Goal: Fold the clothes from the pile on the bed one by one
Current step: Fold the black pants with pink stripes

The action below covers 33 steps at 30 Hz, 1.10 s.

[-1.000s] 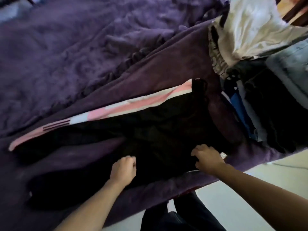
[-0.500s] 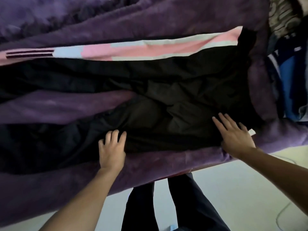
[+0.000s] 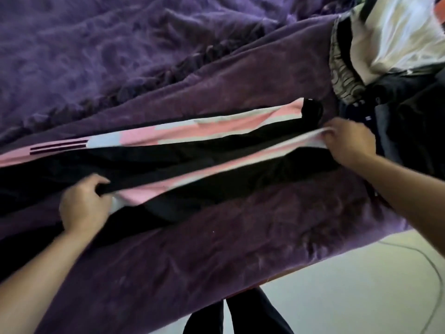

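Observation:
Black track pants (image 3: 192,150) with a pink, white and pale blue side stripe lie lengthwise across the purple bed cover (image 3: 240,237). The near leg is lifted and partly turned over toward the far leg, showing its own pink and white stripe. My left hand (image 3: 84,206) grips that leg's edge near the middle of the pants. My right hand (image 3: 349,143) pinches the same edge at the waistband end on the right. The pile of clothes (image 3: 397,44), white, patterned and dark items, sits at the far right of the bed.
A rumpled purple blanket (image 3: 108,44) covers the far half of the bed. The bed's near edge runs diagonally above a pale floor (image 3: 349,297), where a thin cable (image 3: 431,273) lies. My dark trouser legs (image 3: 236,317) stand against the bed.
Both hands were pressing flat on the spread pants. They have now taken hold of the near leg's edge and lifted it over toward the far leg, exposing its striped side.

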{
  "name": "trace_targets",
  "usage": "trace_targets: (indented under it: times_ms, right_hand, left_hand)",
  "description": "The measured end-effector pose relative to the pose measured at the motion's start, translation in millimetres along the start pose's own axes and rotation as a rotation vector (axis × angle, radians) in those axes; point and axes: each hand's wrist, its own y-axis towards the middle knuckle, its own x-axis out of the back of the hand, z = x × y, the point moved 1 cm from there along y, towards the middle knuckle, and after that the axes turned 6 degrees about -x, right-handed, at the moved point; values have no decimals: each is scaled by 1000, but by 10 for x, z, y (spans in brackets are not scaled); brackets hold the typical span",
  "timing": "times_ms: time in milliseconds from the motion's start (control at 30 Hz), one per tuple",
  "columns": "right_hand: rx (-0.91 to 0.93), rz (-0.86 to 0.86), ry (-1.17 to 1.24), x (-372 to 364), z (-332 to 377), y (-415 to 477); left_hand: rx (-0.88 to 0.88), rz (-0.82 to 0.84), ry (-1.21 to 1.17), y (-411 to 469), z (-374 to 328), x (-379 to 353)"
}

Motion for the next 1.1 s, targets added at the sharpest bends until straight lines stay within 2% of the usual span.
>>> trace_targets:
  times_ms: [100,200,300,367,467,600,700,833,900,1000,1100]
  right_hand:
    - [18,16,-10,-141,300,584]
    - [-3,29,-31,-330,482,935]
    - [42,-44,-86,-456,602,950]
    - [156,-112,-79,-464,752,789]
    - [385,-155,40,-470,1116,331]
    - [600,11,178,-639,1768,-484]
    - [681,155,264,-819,2333,-1061]
    - [708,224,298,-1022,3098,-1565]
    - [682,244,313,-1114,3494,-1700]
    - [552,360,312,-1267,4101,-1753]
    - [616,425,82,-1416,4635,-1708]
  left_hand:
    - [75,-74,-22,599,40,-91]
    - [202,-26,-33,1121,93,-262]
    - [305,-25,-49,1338,123,-415]
    - [278,-61,-10,1252,91,-444]
    - [149,-89,11,830,87,-419]
    - [55,-41,85,35,388,-296]
    - [76,130,247,-507,978,-191]
    - [88,343,371,-891,1799,-114]
    - [35,325,391,-872,2136,-91]
    - [-28,219,406,-625,2515,-33]
    - [-40,212,339,-274,2827,107]
